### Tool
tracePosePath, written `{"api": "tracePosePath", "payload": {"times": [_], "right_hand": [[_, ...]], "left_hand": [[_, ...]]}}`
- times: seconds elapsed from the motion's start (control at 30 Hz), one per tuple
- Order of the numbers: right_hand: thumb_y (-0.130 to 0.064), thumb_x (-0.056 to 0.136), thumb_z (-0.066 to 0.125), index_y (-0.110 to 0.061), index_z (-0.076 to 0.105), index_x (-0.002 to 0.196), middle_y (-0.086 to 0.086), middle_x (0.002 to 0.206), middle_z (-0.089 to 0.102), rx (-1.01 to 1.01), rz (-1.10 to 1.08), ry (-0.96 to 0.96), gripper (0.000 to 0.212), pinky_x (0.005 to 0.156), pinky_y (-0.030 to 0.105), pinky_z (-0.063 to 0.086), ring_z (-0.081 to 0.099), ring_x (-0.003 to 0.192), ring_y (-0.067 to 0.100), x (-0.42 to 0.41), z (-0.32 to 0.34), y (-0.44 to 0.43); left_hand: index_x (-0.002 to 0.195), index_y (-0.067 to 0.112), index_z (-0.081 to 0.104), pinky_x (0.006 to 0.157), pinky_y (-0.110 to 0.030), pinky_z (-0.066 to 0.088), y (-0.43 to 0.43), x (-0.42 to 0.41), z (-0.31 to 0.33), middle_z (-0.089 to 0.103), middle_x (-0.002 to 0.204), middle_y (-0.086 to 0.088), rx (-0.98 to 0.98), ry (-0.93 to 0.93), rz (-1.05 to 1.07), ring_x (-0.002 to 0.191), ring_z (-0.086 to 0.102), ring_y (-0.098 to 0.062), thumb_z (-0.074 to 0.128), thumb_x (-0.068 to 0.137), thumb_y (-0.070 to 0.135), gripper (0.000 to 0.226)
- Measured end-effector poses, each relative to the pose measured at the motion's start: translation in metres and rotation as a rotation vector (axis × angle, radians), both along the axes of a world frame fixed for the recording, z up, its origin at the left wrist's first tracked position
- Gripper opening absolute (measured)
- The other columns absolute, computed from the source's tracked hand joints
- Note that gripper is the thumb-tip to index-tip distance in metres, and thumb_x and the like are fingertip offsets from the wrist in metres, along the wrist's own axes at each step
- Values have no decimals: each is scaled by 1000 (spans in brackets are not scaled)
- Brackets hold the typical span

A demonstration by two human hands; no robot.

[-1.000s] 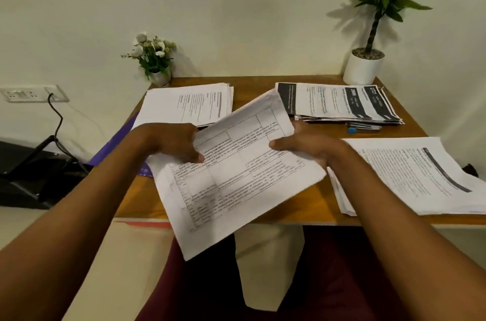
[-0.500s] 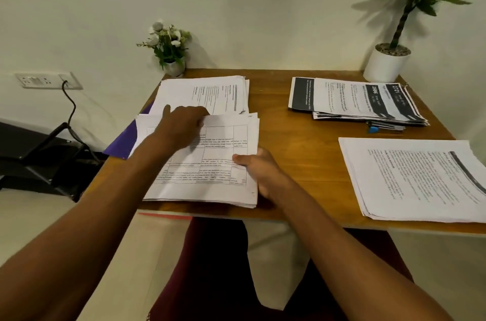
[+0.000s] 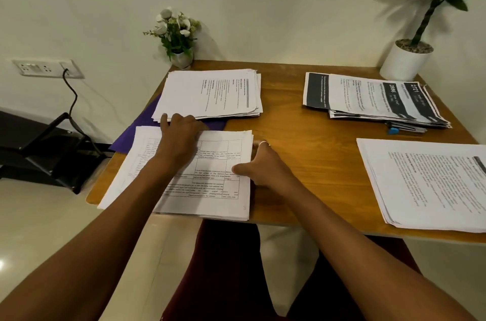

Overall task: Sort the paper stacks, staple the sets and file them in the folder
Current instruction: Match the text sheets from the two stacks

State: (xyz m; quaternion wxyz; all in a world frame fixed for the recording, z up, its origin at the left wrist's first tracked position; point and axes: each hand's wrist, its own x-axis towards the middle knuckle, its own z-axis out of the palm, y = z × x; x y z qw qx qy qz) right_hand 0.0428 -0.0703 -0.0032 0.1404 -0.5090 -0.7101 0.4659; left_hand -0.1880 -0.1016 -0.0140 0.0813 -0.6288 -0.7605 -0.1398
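Observation:
A paper stack with printed tables [image 3: 215, 189] lies flat at the near left of the wooden table [image 3: 302, 136], partly over a purple folder [image 3: 139, 134]. My left hand [image 3: 180, 138] rests on top of the stack near its far edge, fingers spread forward. At the stack's right edge my right hand [image 3: 263, 164] holds it, thumb on the top sheet and fingers curled against the side. Three more stacks lie around: a plain one [image 3: 210, 92] far left, one with dark headers [image 3: 368, 97] far right, and a text one [image 3: 431, 184] near right.
A blue-tipped stapler [image 3: 394, 130] peeks out beneath the dark-header stack. A small flower pot [image 3: 181, 57] and a white plant pot [image 3: 405, 63] stand at the table's back edge. A wall socket [image 3: 44, 68] with a cable and black equipment [image 3: 52, 152] are to the left.
The table-printed stack, held up and tilted a second ago, now lies flat on the table. My left hand moved onto its top and my right hand slid along its right edge.

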Motion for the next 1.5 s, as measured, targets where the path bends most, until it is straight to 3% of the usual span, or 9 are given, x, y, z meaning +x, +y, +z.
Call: {"api": "tracePosePath", "payload": {"times": [0.13,0.33,0.6,0.7,0.87,1.07,1.3,1.4,1.5], "right_hand": [[-39,76,87,-26,30,147,-4,136,62,242,21,-133,92,63,25,55,68,107,21,-1,-9,4],[-37,95,65,-21,65,117,-15,63,53,464,-135,152,27,45,17,34,50,51,2,7,-19,23],[-22,95,61,-21,68,98,-4,64,61,324,-337,384,8,46,24,44,48,52,4,13,-26,46],[-21,96,60,-20,68,99,-4,68,64,300,-363,414,9,48,23,47,53,56,5,13,-30,46],[-20,96,60,-19,69,102,-5,80,68,305,-376,407,12,51,13,44,60,66,5,12,-32,47],[-13,94,60,-16,69,101,1,75,65,359,-387,457,11,51,19,48,56,62,10,14,-29,44],[-25,87,74,-33,59,125,-9,117,62,319,-335,588,42,84,31,58,61,106,7,24,-15,40],[-34,82,80,-33,41,149,-14,144,45,447,-275,598,77,105,31,50,46,133,4,32,6,31],[-46,78,85,-34,18,160,-13,163,22,528,-176,572,106,114,29,38,25,149,7,40,41,21]], "left_hand": [[123,24,68,112,-60,30,1,4,-4,60,130,-7,25,-14,17,122,49,-34,79,81,3,49],[129,25,63,111,-49,33,41,24,17,54,140,-5,81,-158,-23,130,47,-28,70,93,28,37],[157,27,26,111,-54,40,132,33,20,25,165,-8,-335,-190,-6,145,36,-37,78,74,66,105],[155,25,33,105,-45,46,149,31,23,45,155,-10,-390,-72,-24,134,51,-34,70,80,68,94],[143,17,50,83,-32,54,154,32,28,62,133,-12,-415,148,-94,105,66,-27,66,94,28,52],[135,10,57,93,-43,56,144,28,44,63,131,-18,-216,19,6,107,65,-35,60,98,20,38],[134,11,53,75,-51,51,114,67,135,67,117,-19,230,75,1,98,65,-46,45,99,19,37],[135,12,57,79,-50,53,83,100,161,69,118,-18,391,-185,-41,104,64,-45,37,87,20,52],[117,10,65,70,-31,58,56,144,164,71,101,-6,489,-549,-79,90,67,-26,44,96,10,29]]}}
